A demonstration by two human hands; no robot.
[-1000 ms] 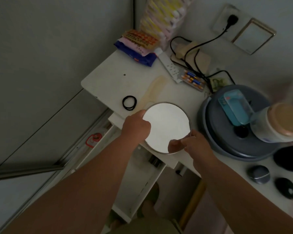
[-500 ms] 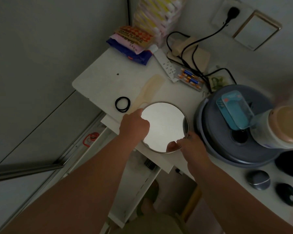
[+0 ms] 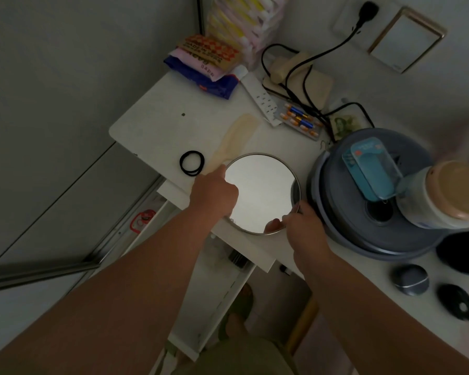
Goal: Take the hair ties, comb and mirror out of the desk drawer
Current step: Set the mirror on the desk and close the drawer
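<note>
A round metal-rimmed mirror [image 3: 263, 188] is at the near edge of the white desk [image 3: 173, 115], held by both hands. My left hand [image 3: 211, 196] grips its left rim and my right hand [image 3: 301, 226] grips its lower right rim. Black hair ties [image 3: 192, 162] lie on the desk just left of the mirror. A pale cream comb [image 3: 234, 139] lies beside them, its near end tucked by the mirror's rim. The white drawer [image 3: 217, 293] stands pulled out below the desk, under my arms.
A grey round appliance [image 3: 363, 226] with a blue case and a jar on it crowds the mirror's right side. A power strip [image 3: 260, 98], pill blisters, cables and snack packs fill the back of the desk. Two dark small objects lie at the right.
The mirror has shifted slightly further onto the desk and toward the comb, both hands still on its rim. The view has tilted a little.
</note>
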